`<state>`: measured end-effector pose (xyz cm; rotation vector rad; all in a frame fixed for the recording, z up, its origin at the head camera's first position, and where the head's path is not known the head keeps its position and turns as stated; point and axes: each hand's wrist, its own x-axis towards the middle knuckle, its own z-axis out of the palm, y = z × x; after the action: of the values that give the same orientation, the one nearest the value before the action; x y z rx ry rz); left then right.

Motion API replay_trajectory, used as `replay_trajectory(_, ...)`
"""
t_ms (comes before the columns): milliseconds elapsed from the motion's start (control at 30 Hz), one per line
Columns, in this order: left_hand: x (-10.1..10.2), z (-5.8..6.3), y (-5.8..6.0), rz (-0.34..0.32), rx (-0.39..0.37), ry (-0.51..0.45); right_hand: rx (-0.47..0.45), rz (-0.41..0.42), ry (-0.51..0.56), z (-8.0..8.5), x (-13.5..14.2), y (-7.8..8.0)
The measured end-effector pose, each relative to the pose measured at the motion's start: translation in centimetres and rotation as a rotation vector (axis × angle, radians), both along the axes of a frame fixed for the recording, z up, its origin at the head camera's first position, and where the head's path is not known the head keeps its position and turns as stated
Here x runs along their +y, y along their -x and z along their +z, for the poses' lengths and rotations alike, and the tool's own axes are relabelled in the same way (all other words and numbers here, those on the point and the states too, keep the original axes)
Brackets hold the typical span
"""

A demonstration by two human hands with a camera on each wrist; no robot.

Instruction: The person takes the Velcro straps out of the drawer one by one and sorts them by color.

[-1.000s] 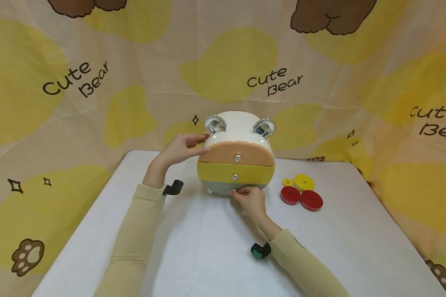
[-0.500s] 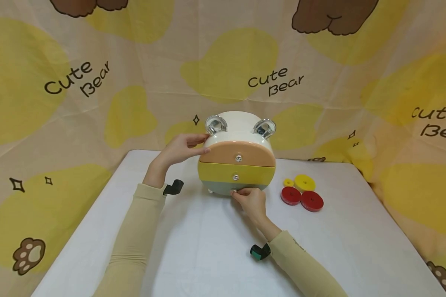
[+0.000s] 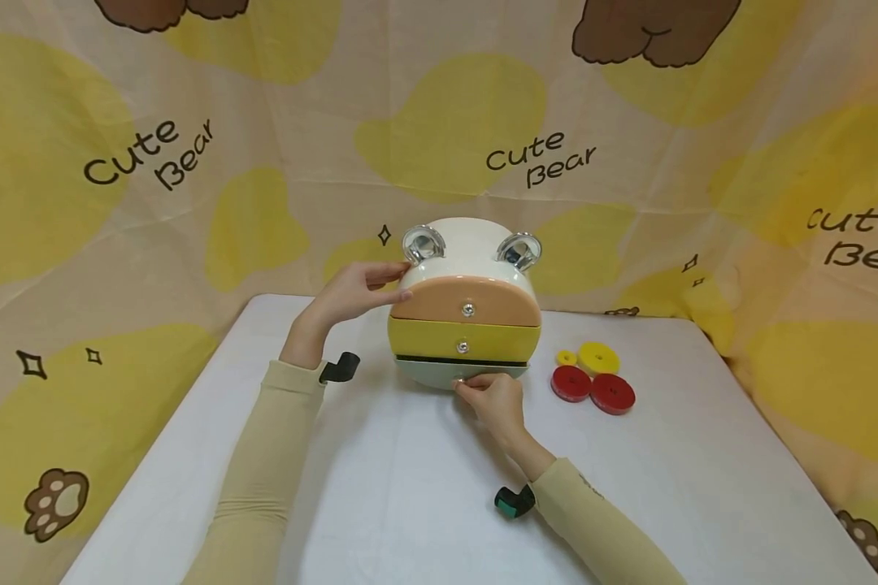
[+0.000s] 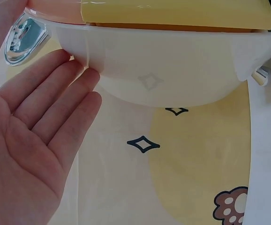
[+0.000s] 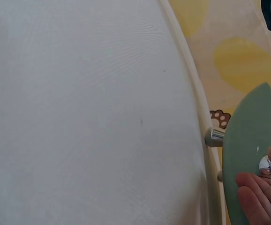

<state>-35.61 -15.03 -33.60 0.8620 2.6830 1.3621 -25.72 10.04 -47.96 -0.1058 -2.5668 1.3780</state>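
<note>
A small rounded drawer cabinet (image 3: 471, 252) with a white shell and two silver ears stands on the table. Its front carries an orange drawer (image 3: 432, 302), a yellow drawer (image 3: 424, 340) and a grey-green drawer (image 3: 420, 372) at the bottom. My left hand (image 3: 347, 296) rests against the cabinet's left side, fingers fairly straight, as the left wrist view also shows. With thumb and fingers, my right hand (image 3: 497, 402) pinches the silver knob (image 5: 268, 166) of the grey-green drawer. A dark gap shows above that drawer, which sits slightly pulled out; its inside is hidden.
Right of the cabinet lie two red discs (image 3: 613, 394), a larger yellow disc (image 3: 598, 358) and a small yellow ring (image 3: 567, 357). A white cloth covers the table (image 3: 395, 487). Behind it hangs a patterned curtain (image 3: 322, 122).
The grey-green drawer has come slightly out toward me, with my right hand on its knob. A dark gap now shows above it. My left hand stays at the cabinet's side.
</note>
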Motion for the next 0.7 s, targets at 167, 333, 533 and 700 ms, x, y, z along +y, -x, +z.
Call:
replay_trajectory(167, -0.2, -0.4, 0.4, -0.005, 0.013, -0.005, -0.008, 0.013, 0.019, -0.1, 0.0, -0.7)
replay_trajectory(333, -0.2, -0.5, 0.3, -0.005, 0.010, -0.002, -0.001, 0.030, 0.020, -0.2, 0.2, -1.5)
replay_trajectory(533, -0.1, -0.5, 0.4, -0.015, -0.012, -0.017, -0.016, 0.048, 0.007, -0.1, 0.4, -2.6)
replay_trajectory(700, -0.1, -0.4, 0.5, -0.011, -0.003, -0.011, -0.027, 0.059, -0.012, 0.1, 0.5, -3.5)
